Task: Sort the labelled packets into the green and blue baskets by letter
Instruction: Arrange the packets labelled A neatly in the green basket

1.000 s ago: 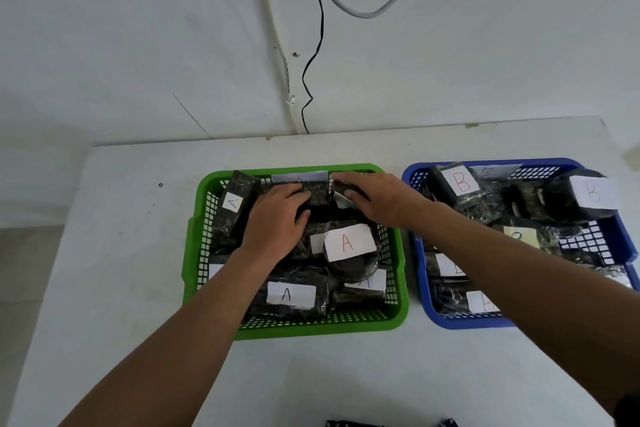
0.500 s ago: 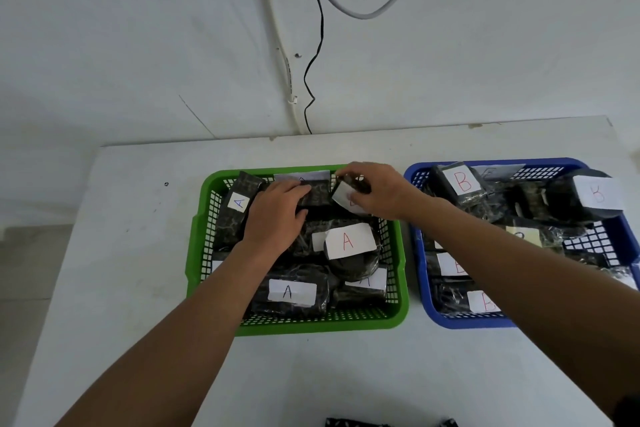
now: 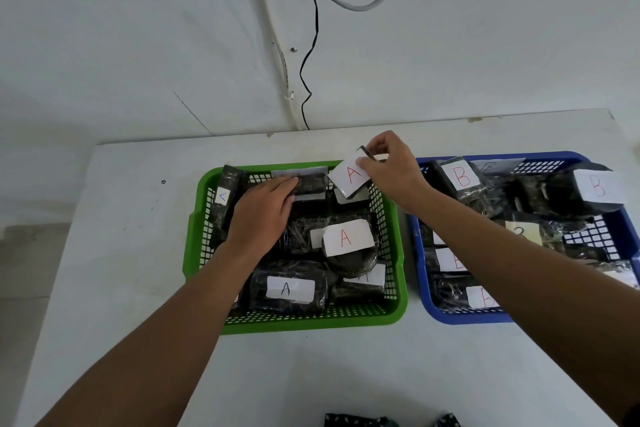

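The green basket at centre left holds several dark packets with white A labels. My right hand pinches one packet with a red A label, tilted up over the basket's far right corner. My left hand lies flat on the packets in the far part of the green basket, its fingertips touching a dark packet. The blue basket to the right holds several packets labelled B; my right forearm crosses its near left side.
Both baskets stand side by side on a white table against a white wall with hanging cables. Dark loose packets peek in at the bottom edge of the view.
My right hand has lifted the A-labelled packet up and turned its label into view. My left hand has stayed pressed on the packets in the green basket.
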